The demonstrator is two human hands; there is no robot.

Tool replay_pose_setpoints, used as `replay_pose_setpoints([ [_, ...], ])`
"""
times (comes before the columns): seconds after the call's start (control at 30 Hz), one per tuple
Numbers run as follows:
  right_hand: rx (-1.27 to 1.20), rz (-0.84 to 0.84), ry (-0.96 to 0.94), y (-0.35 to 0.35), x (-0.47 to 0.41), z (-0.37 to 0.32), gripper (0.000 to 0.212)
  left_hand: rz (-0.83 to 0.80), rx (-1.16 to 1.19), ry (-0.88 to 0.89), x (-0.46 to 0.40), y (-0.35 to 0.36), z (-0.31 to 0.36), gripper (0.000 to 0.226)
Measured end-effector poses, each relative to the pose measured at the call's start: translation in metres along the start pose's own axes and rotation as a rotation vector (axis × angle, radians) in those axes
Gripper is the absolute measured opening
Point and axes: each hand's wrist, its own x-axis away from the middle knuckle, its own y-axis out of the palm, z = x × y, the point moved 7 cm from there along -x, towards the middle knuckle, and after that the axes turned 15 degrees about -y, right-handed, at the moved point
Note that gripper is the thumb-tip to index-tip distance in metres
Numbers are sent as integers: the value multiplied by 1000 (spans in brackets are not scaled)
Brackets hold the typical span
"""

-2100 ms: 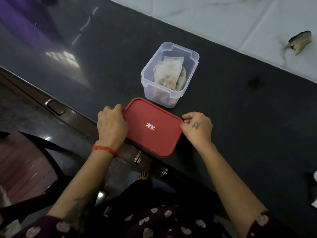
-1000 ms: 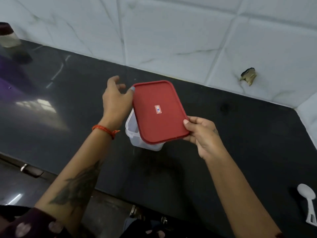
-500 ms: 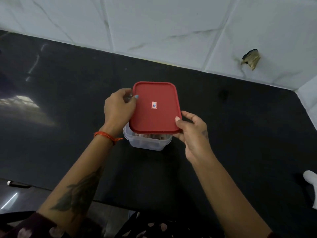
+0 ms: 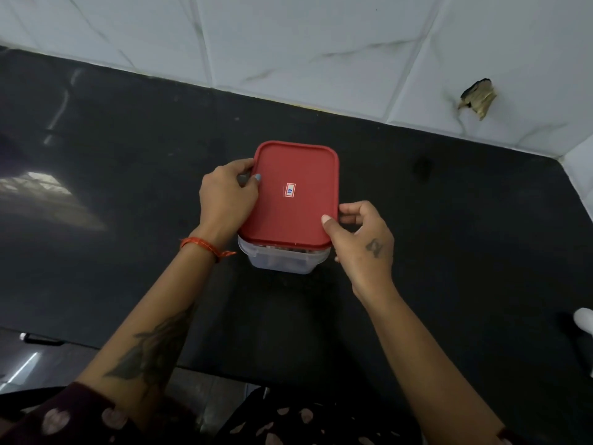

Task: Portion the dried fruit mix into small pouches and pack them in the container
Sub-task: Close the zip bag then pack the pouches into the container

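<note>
A red rectangular lid with a small sticker lies on top of the clear plastic container in the middle of the black counter. My left hand grips the lid's left edge, thumb on top and fingers curled round the side. My right hand grips the near right corner, thumb on the lid and fingers curled beside it. The lid hides the pouches, and only a dark blur shows through the container's front wall.
The black counter runs to a white tiled wall at the back and right. A brownish scrap sticks to the wall. A white spoon end shows at the right edge. A drawer handle sits below the counter's near edge.
Both hands lifted the red lid off the counter near the front edge, carried it over the open container and lowered it onto the rim. The pouches are now covered.
</note>
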Motion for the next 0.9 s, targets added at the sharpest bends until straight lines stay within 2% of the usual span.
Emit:
replay_pose_setpoints([
  [0.2, -7, -6, -5, 2, 6, 7, 19, 18, -6, 9, -1, 2, -3, 37],
  [0.37, -31, -54, 11, 10, 7, 11, 42, 47, 11, 3, 4, 3, -9, 38],
  [0.43, -14, -85, 10, 12, 7, 14, 44, 65, -3, 10, 7, 4, -10, 38],
  [0.67, 89, -102, -77, 16, 12, 13, 46, 78, -20, 58, 5, 9, -15, 38],
  [0.9, 200, -10, -240, 26, 20, 6, 40, 79, -45, 61, 3, 13, -16, 37],
])
